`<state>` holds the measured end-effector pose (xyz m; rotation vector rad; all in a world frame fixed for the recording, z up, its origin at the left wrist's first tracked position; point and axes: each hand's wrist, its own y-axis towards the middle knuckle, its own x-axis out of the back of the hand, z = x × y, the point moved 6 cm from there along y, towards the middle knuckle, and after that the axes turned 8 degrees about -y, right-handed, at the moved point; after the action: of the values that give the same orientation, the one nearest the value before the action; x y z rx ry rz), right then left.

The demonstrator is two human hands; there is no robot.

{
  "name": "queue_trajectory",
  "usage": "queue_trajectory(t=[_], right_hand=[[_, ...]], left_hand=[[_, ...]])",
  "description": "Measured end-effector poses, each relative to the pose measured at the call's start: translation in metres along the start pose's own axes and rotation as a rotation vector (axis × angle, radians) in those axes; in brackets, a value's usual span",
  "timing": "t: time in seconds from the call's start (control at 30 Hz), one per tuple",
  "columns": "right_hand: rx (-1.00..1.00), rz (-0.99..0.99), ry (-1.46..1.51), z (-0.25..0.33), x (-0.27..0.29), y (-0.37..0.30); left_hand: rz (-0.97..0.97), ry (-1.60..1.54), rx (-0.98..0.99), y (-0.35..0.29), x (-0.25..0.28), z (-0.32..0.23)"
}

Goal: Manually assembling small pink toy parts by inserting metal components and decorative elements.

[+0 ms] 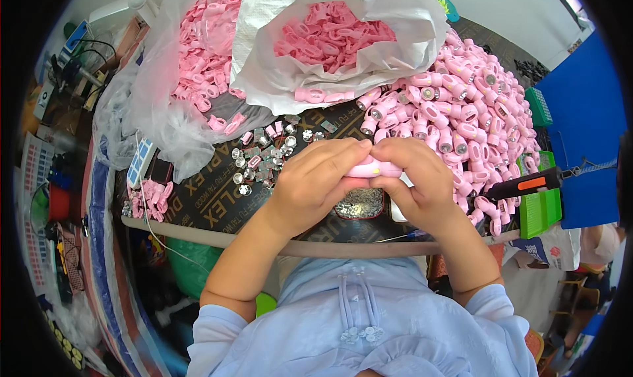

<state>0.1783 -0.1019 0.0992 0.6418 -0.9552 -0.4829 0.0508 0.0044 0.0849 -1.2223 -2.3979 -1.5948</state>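
We grip one pink plastic piece (374,170) between both hands, well in from the table edge's far side and just above a small dish (361,217) of metal bits. Our left hand (308,179) closes its curled fingers around the left end; our right hand (422,182) pinches the right end, fingers above, thumb below. The fingertips nearly meet on top.

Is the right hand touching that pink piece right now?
Touching. The head view shows the right hand closed on the right end of the pink piece, no gap.
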Motion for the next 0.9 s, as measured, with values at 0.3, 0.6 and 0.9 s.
queue_trajectory(t=[0.3,0.6,0.9], right_hand=[[-0.164,0.028,0.138,-0.007,-0.008,-0.01],[-0.654,0.218,0.427,-0.049,-0.05,-0.035],[-1.133,0.522,0.831,-0.085,-0.079,-0.058]], left_hand=[[0.031,-0.028,0.111,-0.002,0.003,0.003],[0.093,-0.484,0.786,-0.043,-0.034,0.055],[0.13,-0.726,1.07,-0.072,-0.057,0.088]])
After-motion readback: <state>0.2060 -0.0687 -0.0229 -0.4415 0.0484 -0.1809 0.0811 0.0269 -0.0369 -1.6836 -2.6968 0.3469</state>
